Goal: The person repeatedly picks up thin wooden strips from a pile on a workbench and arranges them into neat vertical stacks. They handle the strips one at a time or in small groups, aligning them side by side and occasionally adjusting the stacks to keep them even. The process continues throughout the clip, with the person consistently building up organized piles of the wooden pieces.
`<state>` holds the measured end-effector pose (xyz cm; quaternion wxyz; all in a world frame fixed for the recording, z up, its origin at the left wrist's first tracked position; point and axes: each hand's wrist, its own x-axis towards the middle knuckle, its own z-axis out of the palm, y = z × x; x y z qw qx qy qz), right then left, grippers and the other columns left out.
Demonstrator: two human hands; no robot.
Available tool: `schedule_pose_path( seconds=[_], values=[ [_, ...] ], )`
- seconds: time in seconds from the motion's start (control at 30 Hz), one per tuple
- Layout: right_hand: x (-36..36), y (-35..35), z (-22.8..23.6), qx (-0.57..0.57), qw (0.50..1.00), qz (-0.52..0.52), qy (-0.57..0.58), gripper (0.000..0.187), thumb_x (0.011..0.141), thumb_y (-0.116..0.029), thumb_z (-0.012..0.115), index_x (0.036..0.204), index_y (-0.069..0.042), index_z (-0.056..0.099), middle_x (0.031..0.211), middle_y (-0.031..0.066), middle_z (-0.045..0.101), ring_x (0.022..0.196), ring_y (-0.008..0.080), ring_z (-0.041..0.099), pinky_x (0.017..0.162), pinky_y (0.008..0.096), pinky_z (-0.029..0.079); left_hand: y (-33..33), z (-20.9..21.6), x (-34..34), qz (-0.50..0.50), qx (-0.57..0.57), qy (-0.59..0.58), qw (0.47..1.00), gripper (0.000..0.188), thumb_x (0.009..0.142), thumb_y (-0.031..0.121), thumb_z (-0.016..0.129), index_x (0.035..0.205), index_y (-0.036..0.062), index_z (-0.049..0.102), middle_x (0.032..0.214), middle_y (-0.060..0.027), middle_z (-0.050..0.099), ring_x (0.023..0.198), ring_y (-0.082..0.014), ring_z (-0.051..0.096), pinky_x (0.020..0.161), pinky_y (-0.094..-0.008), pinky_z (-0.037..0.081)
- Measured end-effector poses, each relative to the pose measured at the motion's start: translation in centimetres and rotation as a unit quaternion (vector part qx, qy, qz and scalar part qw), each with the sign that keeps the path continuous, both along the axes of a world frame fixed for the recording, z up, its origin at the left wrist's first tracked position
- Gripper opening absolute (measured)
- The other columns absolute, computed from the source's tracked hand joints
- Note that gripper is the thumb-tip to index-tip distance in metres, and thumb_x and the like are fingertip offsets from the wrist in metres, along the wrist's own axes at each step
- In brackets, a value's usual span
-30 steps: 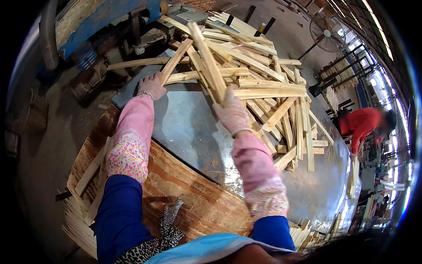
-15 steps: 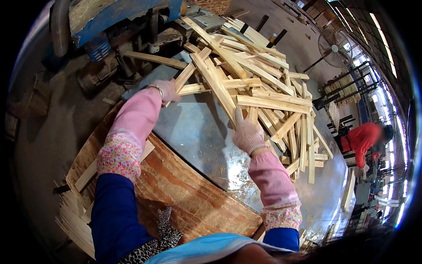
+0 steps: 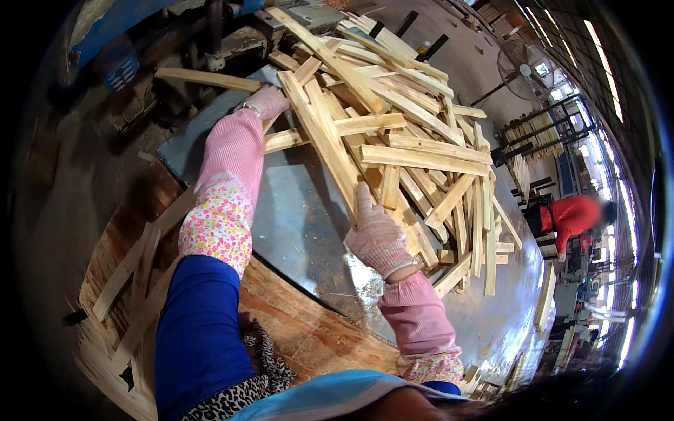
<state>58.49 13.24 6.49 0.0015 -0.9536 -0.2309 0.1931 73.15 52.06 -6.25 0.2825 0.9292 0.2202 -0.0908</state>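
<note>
A heap of pale wooden strips (image 3: 428,133) lies criss-cross on a grey metal table. My right hand (image 3: 381,242), in a knitted glove, grips the near end of one long strip (image 3: 319,140), its index finger stretched along the wood and the other fingers mostly hidden. My left hand (image 3: 267,103), also gloved, reaches to the far left edge of the heap, beside that strip's far end and over another slanting strip (image 3: 307,69). Its fingers look bent, but their tips are hidden and slightly blurred. One strip (image 3: 207,78) juts out leftward beyond my left hand.
Bare metal tabletop (image 3: 288,210) shows before the heap, with a worn plywood board (image 3: 309,323) nearer me. More strips (image 3: 144,266) lie at the lower left. Machinery (image 3: 119,70) stands far left. On the right are a person in red (image 3: 572,214) and a fan (image 3: 523,70).
My left hand has moved away from me, toward the long strip's far end. My right hand has come slightly nearer and left. More strips at lower left now show beside my sleeve.
</note>
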Motion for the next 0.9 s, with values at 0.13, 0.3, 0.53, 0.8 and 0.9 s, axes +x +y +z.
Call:
schedule_pose_path(
  seconds=[0.13,0.3,0.53,0.8,0.9],
  values=[
    [-1.9,-1.9,0.0,0.036,0.998,-0.053,0.003,0.094,0.087,-0.023,0.065,0.166,-0.011,0.016,0.127,0.0307,0.064,0.107,0.0419,0.072,0.092,0.0537,0.057,-5.5,4.1,0.8,0.004,0.003,0.038,0.999,0.097,0.090,0.059,0.062,0.168,0.0160,0.022,0.163,-0.0184,0.044,0.147,-0.0385,0.046,0.122,-0.0476,0.035],
    [-5.2,-3.6,0.5,0.161,0.955,-0.188,0.160,0.099,0.088,-0.025,0.068,0.167,-0.011,0.011,0.115,0.0272,0.069,0.092,0.0367,0.073,0.086,0.0481,0.060,-4.5,4.7,-0.8,0.021,0.032,-0.006,0.999,0.098,0.096,0.081,0.036,0.163,0.0093,0.034,0.161,-0.0217,0.045,0.146,-0.0372,0.048,0.121,-0.0475,0.037],
    [-12.5,-8.7,-9.7,0.392,0.886,-0.209,0.134,0.096,0.089,-0.015,0.072,0.167,-0.009,0.016,0.123,0.0208,0.068,0.087,0.0245,0.071,0.079,0.0354,0.060,-5.7,5.6,-0.4,-0.070,0.238,-0.037,0.968,0.095,0.096,0.084,0.031,0.150,0.0097,0.057,0.152,-0.0195,0.055,0.142,-0.0321,0.051,0.126,-0.0477,0.024],
    [-13.4,-7.4,-8.8,0.362,0.885,-0.256,0.141,0.097,0.088,-0.017,0.075,0.166,-0.004,0.018,0.140,0.0258,0.061,0.121,0.0332,0.067,0.100,0.0396,0.053,-4.7,2.5,-1.3,-0.059,0.032,-0.061,0.996,0.095,0.098,0.082,0.032,0.140,0.0031,0.063,0.143,-0.0231,0.062,0.142,-0.0367,0.051,0.128,-0.0550,0.011],
    [-13.3,-6.7,-8.5,0.339,0.896,-0.257,0.126,0.097,0.087,-0.017,0.075,0.165,-0.003,0.020,0.142,0.0262,0.059,0.121,0.0327,0.066,0.101,0.0396,0.053,-6.8,2.0,-3.6,-0.097,0.030,-0.011,0.995,0.093,0.100,0.079,0.031,0.119,0.0006,0.077,0.124,-0.0243,0.073,0.133,-0.0363,0.058,0.126,-0.0566,0.011]
  ],
)
